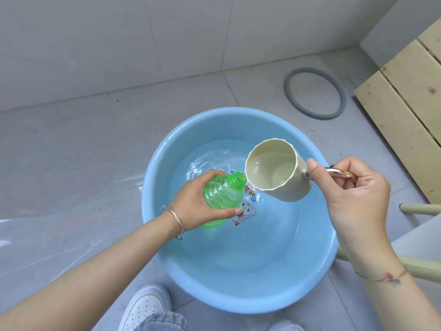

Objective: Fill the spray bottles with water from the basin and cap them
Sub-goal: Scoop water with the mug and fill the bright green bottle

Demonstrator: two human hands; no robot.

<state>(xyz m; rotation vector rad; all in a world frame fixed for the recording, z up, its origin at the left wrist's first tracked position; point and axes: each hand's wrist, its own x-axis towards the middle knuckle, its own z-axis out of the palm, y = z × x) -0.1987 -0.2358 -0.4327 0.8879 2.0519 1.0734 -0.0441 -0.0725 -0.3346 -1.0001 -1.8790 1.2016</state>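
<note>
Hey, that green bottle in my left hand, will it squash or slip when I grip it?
The green bottle looks like thin ribbed plastic, so it probably dents under squeezing. Held over the basin, it may be wet and slippery.

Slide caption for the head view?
Left hand holds uncapped green plastic bottle over blue water-filled basin; right hand holds cream mug beside its mouth.

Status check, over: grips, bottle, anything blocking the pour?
Left grip holds green bottle, uncapped, tilted over basin. Right grip holds cream cup by handle, lip beside bottle mouth. Nothing between them.
</note>
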